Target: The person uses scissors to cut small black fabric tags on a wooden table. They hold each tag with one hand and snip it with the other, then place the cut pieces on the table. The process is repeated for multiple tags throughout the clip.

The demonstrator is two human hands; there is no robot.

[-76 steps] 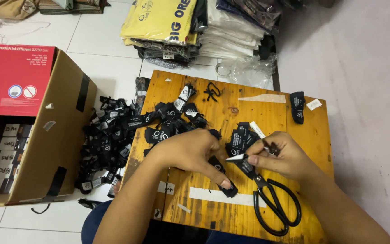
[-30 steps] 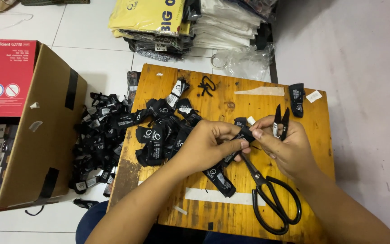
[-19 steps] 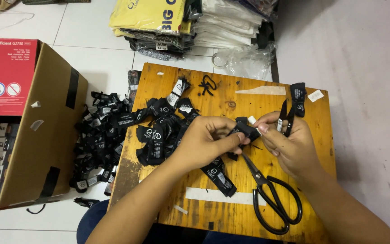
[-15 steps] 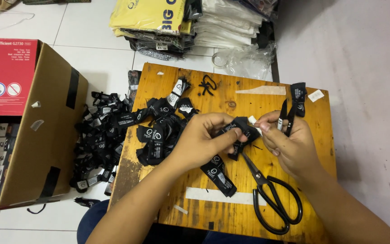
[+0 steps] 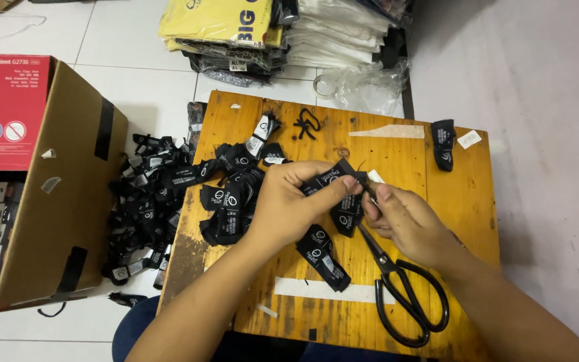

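- Left hand and right hand pinched shut on one black label above the wooden counter.
- Black scissors just beside the right wrist.
- Label heap left of the hands, spilling to the floor.
- Cardboard box far left; folded garments beyond.

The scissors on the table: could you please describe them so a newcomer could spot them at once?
On the wooden table, look at the near right corner, just under the right hand. The scissors lie there, blades pointing toward the hands; they are the only metal tool among soft black labels.
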